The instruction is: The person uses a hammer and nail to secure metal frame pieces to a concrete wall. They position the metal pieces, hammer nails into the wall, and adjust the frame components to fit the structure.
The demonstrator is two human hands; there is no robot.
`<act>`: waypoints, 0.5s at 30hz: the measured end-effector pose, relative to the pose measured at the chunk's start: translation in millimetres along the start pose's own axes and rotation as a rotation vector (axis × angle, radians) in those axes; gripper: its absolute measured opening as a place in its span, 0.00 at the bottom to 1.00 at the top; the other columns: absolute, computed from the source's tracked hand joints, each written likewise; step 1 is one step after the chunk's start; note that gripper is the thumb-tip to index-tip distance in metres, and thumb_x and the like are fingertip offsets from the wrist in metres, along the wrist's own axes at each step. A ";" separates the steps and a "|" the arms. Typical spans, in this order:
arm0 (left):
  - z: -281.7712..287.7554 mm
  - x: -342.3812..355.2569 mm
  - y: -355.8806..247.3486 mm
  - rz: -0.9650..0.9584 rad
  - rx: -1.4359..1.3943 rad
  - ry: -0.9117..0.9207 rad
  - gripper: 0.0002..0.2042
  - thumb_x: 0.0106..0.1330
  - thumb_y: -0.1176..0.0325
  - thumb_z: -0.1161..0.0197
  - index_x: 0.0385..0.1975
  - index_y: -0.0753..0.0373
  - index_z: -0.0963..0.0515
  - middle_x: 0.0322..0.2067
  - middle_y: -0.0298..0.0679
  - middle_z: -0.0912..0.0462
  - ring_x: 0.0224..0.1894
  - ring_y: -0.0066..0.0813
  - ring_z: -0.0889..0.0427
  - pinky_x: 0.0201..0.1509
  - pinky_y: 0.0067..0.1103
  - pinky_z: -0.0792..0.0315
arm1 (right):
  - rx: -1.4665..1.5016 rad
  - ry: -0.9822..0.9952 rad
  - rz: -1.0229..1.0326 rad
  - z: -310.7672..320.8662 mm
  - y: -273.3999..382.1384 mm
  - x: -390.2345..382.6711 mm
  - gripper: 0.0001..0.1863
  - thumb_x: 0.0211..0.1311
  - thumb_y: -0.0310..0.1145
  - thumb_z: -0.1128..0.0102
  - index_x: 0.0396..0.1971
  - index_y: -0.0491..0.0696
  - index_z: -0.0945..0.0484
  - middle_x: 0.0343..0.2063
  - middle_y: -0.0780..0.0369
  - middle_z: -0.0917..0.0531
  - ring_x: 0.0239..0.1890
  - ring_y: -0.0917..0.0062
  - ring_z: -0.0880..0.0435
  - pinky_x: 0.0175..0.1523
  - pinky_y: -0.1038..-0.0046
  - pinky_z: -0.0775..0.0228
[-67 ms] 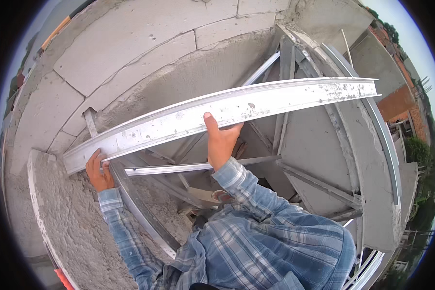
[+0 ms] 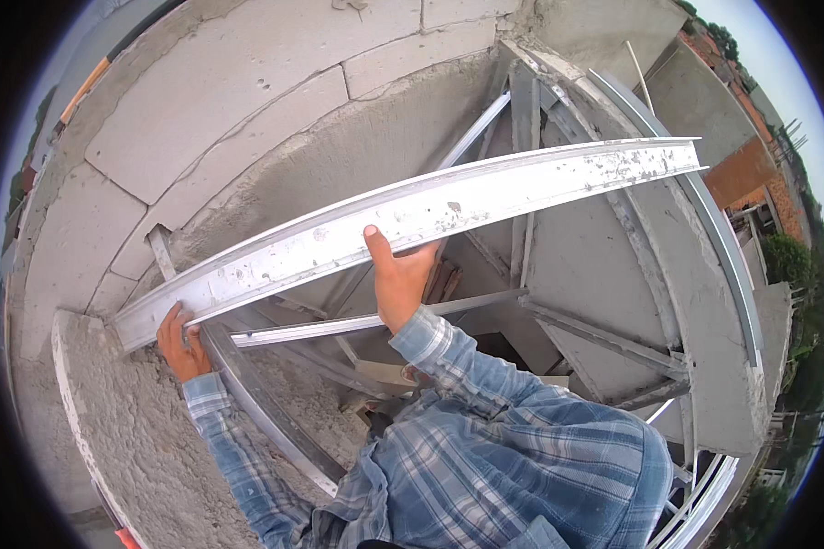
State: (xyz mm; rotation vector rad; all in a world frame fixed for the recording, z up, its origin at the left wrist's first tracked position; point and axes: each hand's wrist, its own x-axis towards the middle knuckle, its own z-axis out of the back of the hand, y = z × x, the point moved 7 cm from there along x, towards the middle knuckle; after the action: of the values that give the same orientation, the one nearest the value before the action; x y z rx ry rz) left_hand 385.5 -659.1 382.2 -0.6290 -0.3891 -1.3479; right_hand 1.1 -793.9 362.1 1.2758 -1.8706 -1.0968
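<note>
A long light-metal C-channel [image 2: 449,201], speckled with grey mortar stains, lies slantwise in front of me, its right end higher in the picture. My right hand [image 2: 401,282] grips its near edge around the middle, thumb up on the face and fingers hidden behind or under it. Close to the left end, my left hand [image 2: 181,344] is closed on the lower edge with curled fingertips against the metal. Just beside that hand, the end of a darker metal beam [image 2: 265,412] runs back toward my body.
A block wall [image 2: 220,110] rises along the far left. Rough cement [image 2: 137,412] tops the wall at lower left. Metal trusses [image 2: 604,339] and a thinner rail [image 2: 348,325] cross an opening below. A curved-looking grey channel [image 2: 714,229] runs along the right wall, with rooftops beyond.
The surroundings have shifted slightly left in view, and the C-channel's left end sits a little lower in the picture. Both hands keep their hold on it.
</note>
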 end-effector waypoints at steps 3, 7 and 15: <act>2.0 8.1 2.3 -0.043 -0.019 0.044 0.20 0.73 0.49 0.52 0.39 0.61 0.23 0.52 0.43 0.21 0.54 0.44 0.27 0.59 0.36 0.36 | 0.062 0.013 -0.036 -0.6 -13.7 0.1 0.41 0.56 0.31 0.30 0.61 0.37 0.49 0.54 0.51 0.32 0.57 0.69 0.31 0.64 0.70 0.41; -4.6 8.6 17.3 -0.059 -0.015 0.024 0.21 0.73 0.48 0.53 0.40 0.62 0.23 0.52 0.44 0.22 0.54 0.45 0.27 0.60 0.36 0.36 | 0.115 0.026 -0.053 -9.6 -21.2 -6.7 0.41 0.57 0.32 0.30 0.61 0.39 0.51 0.53 0.51 0.32 0.56 0.70 0.30 0.63 0.69 0.37; -1.5 10.7 27.7 -0.129 -0.017 0.034 0.23 0.74 0.48 0.56 0.40 0.64 0.24 0.52 0.46 0.22 0.53 0.46 0.27 0.59 0.37 0.36 | 0.208 0.121 -0.216 -11.6 1.2 -20.9 0.38 0.58 0.35 0.30 0.58 0.37 0.47 0.54 0.48 0.31 0.57 0.66 0.27 0.61 0.64 0.32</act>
State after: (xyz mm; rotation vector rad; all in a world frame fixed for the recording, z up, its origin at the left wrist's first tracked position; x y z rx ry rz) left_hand 414.5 -665.7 382.1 -0.6030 -0.3967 -1.4846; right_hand 17.5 -777.4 367.9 1.6571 -1.8238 -0.9257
